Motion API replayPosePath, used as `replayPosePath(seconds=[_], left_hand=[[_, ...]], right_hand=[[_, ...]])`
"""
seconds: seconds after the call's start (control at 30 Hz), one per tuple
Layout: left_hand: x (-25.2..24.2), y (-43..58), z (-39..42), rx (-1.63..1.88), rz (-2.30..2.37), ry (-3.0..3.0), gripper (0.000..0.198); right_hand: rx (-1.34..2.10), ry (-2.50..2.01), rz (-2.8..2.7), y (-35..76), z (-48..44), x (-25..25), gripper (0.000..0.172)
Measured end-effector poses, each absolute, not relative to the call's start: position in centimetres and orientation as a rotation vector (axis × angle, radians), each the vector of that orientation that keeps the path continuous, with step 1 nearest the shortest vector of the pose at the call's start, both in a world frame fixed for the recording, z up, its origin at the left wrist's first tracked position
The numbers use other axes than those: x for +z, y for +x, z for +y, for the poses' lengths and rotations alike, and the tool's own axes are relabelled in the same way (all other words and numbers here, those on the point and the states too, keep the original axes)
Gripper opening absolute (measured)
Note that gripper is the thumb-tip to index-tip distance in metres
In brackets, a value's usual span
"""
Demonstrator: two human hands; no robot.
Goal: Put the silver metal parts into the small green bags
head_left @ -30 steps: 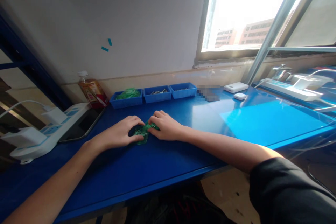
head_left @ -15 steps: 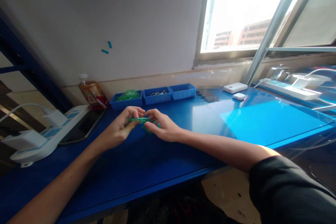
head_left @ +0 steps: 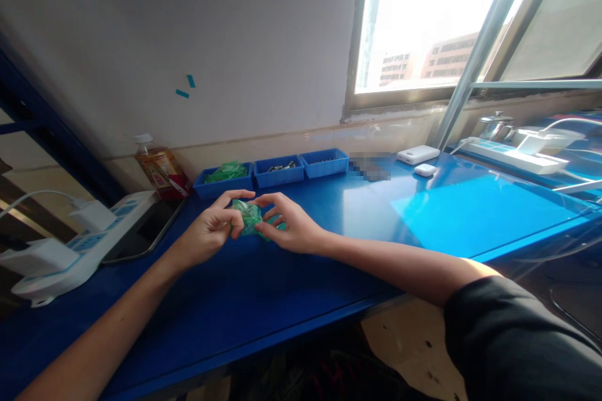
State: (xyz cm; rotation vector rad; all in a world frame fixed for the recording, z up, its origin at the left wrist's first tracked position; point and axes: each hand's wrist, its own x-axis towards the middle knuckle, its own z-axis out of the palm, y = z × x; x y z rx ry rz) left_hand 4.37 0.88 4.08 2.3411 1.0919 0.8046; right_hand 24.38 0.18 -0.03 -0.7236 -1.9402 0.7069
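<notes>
A small, shiny green plastic bag (head_left: 246, 215) is held up between my two hands, over the blue table. My left hand (head_left: 214, 229) grips its left side, the index finger stretched along the top. On the other side, my right hand (head_left: 292, 225) pinches its right edge between thumb and fingers. Whether anything lies inside the bag I cannot tell. Another green piece (head_left: 278, 224) shows behind the right fingers, partly hidden. Beyond the hands stand a blue bin of green bags (head_left: 200, 189), a bin of small metal parts (head_left: 279, 177) and a third blue bin (head_left: 328, 168).
At the left are a power strip (head_left: 44, 285) with plugs, a dark phone-like slab (head_left: 141, 235) and a drink bottle (head_left: 160, 169). A white box (head_left: 417, 154) and small white case (head_left: 425, 170) lie to the right. Another power strip (head_left: 512, 158) sits further right.
The green bag, seen edge-on before, is now tilted so its broad face shows. My left fingers have shifted on it, with the index finger extended. The view has moved slightly.
</notes>
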Motion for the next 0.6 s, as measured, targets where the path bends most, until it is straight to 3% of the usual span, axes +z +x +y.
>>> replayPosePath(seconds=[0.13, 0.23, 0.6], left_hand=[[3.8, 4.45, 1.03, 0.759, 1.027, 2.331, 0.015], [3.51, 4.54, 1.22, 0.72, 0.966, 2.33, 0.018], [3.51, 4.9, 0.95, 0.648, 1.081, 2.426, 0.015]], right_hand=[[0.24, -0.763, -2.133, 24.82, 0.3, -0.18, 0.022], [0.019, -0.755, -2.231, 25.18, 0.24, -0.06, 0.021], [-0.148, -0.75, -2.366, 25.16, 0.21, 0.08, 0.021]])
